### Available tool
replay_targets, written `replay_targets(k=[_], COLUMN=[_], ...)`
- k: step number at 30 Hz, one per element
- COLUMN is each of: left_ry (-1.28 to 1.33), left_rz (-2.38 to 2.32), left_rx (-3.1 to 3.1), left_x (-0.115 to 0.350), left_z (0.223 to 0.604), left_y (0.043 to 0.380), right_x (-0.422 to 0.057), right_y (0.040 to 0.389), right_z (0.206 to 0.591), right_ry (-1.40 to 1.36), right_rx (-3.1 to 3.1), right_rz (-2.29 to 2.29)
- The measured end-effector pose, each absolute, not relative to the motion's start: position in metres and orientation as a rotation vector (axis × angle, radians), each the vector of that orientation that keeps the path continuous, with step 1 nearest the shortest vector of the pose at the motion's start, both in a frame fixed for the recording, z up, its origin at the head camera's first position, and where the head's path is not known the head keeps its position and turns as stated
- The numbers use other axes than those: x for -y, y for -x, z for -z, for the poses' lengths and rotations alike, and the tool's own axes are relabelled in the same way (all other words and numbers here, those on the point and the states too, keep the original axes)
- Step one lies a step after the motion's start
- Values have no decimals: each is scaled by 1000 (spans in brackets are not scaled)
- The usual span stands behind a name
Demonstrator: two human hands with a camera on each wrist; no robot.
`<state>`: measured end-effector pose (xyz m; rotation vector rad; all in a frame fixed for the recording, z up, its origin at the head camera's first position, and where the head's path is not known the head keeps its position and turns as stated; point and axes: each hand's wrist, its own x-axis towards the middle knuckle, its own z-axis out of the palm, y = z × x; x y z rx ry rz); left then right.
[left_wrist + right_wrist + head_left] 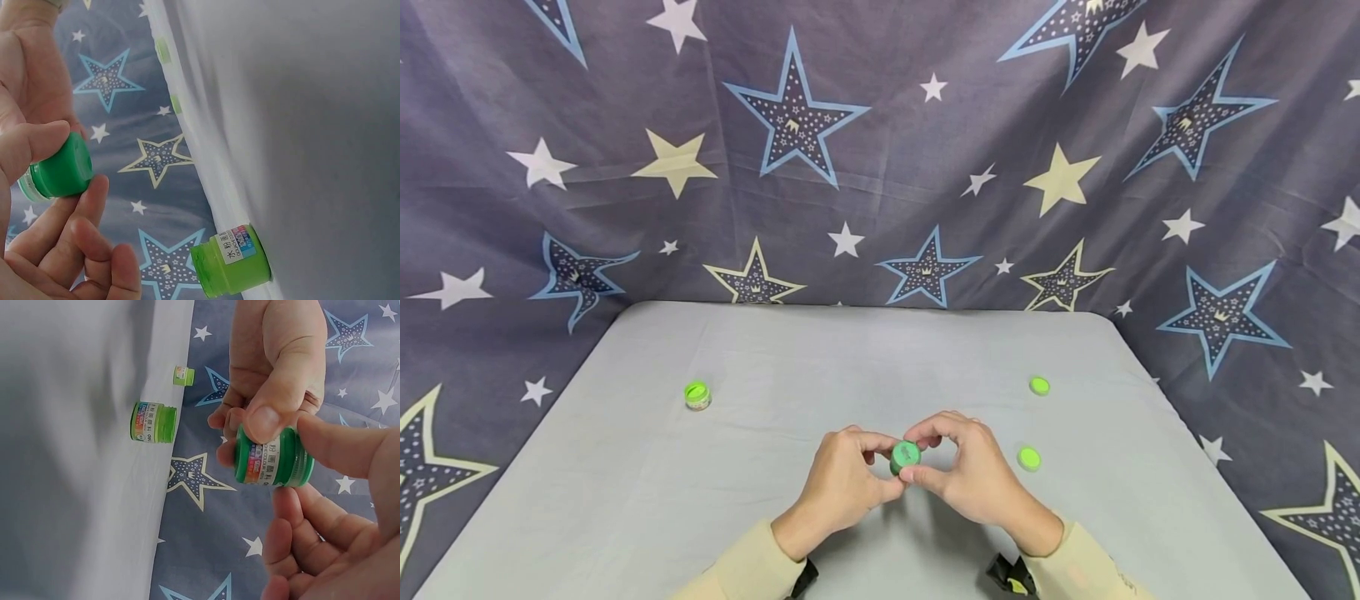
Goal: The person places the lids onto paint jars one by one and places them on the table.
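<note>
A small dark green paint jar (906,454) is up between both hands over the table, its lid (304,464) on. My left hand (841,483) grips the labelled body (262,461), the thumb lying across the label in the right wrist view. From the other side my right hand (973,467) pinches the ribbed lid between thumb and fingers. A light green jar without its lid (697,398) stands at the table's left. Another lidless light green jar (150,422) shows nearer in the right wrist view; in the head view it is hidden.
Two light green lids (1029,458) (1039,385) lie apart on the table's right side. A pale grey cloth covers the table (820,358). Behind it hangs a dark curtain (880,208) printed with stars.
</note>
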<state>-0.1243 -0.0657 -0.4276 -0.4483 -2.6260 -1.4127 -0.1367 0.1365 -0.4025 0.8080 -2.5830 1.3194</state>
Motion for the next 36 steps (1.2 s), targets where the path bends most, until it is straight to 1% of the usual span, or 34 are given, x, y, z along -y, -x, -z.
replay_targets(k=[24,30,36], left_ry=[468,479,462], left_rz=[1412,1414,1422], left_rx=[2611,2609,2615], left_x=[65,65,66], left_z=[426,426,425], left_y=[124,124,124], right_x=[-131,-133,-136], right_y=[136,135,134], right_z=[409,407,404], right_ry=[-645,-685,-799], right_rx=[2602,2595,2546], right_rz=[-1325,-1276,-1199])
